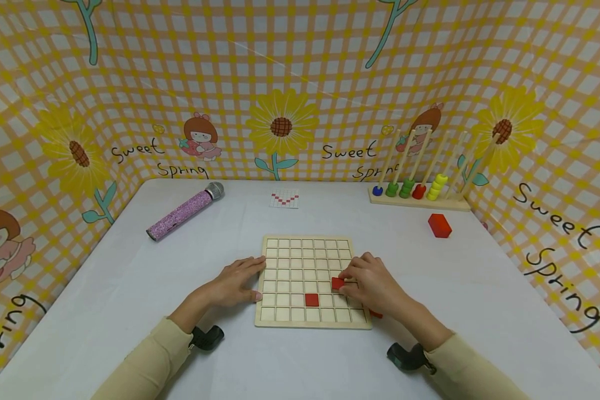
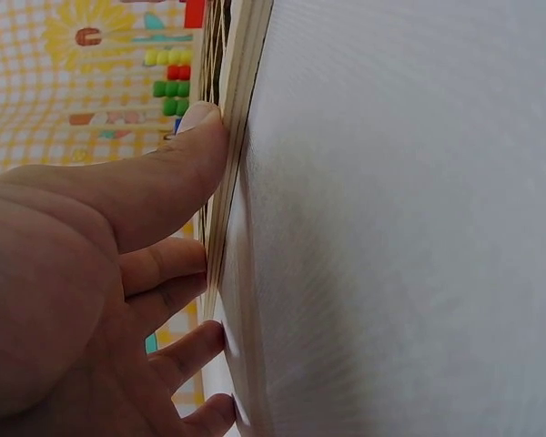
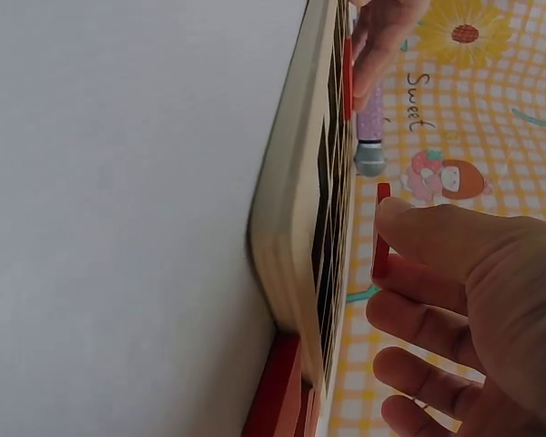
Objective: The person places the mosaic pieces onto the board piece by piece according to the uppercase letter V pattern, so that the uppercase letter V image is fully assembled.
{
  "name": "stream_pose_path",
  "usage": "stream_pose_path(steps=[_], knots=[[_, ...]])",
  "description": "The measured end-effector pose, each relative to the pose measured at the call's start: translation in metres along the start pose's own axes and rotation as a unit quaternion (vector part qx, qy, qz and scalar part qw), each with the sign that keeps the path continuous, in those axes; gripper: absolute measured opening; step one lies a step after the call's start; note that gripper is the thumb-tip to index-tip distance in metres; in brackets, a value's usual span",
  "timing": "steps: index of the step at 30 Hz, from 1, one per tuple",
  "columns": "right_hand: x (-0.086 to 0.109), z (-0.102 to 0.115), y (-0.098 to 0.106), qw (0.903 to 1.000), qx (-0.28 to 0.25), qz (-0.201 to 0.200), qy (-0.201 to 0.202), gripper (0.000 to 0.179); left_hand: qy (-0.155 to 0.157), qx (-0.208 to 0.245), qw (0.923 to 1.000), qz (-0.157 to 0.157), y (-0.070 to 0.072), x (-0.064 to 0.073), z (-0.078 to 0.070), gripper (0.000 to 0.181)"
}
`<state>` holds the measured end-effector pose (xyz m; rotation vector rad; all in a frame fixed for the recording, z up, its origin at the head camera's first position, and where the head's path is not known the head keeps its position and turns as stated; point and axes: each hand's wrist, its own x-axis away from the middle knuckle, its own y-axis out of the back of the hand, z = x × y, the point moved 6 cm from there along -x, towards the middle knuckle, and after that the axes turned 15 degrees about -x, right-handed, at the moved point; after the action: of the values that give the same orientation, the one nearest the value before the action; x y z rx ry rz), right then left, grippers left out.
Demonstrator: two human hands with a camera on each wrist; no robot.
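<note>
Seemingly mid-placement, my right grip (image 1: pixel 372 282) pinched a tile (image 1: pixel 337 283) over the board (image 1: pixel 283 300) (left grip (image 1: pixel 233 282) released); aligned lowering seemed due.

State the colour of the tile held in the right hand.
Red. The tile in the right hand shows best in the head view.

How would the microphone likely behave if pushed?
The microphone would probably roll, since its handle looks round, perhaps in a curve because its head is wider. It seems stiff, lying straight. Its glittery surface may feel rough rather than slippery.
</note>
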<state>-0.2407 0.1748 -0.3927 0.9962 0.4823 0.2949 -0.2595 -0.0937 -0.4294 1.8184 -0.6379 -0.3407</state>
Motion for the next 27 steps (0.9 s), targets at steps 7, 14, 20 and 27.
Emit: stream_pose_path(steps=[7,14,20,27], knots=[[-0.005,0.009,-0.007,0.9998,-0.008,0.003,0.019,0.022,-0.002,-0.001,1.0000,-0.003,0.000,0.000,0.000,0.073],[-0.009,0.018,-0.012,0.9994,-0.001,0.002,0.033,0.024,-0.006,-0.002,1.0000,-0.006,0.000,0.000,0.000,0.073],[-0.011,0.024,-0.016,0.9978,0.001,-0.008,0.066,0.023,-0.004,-0.001,1.0000,-0.006,-0.001,-0.001,0.000,0.073],[-0.015,0.032,-0.022,0.9966,0.006,-0.008,0.082,0.022,-0.002,-0.001,1.0000,-0.007,-0.001,-0.001,0.001,0.073]])
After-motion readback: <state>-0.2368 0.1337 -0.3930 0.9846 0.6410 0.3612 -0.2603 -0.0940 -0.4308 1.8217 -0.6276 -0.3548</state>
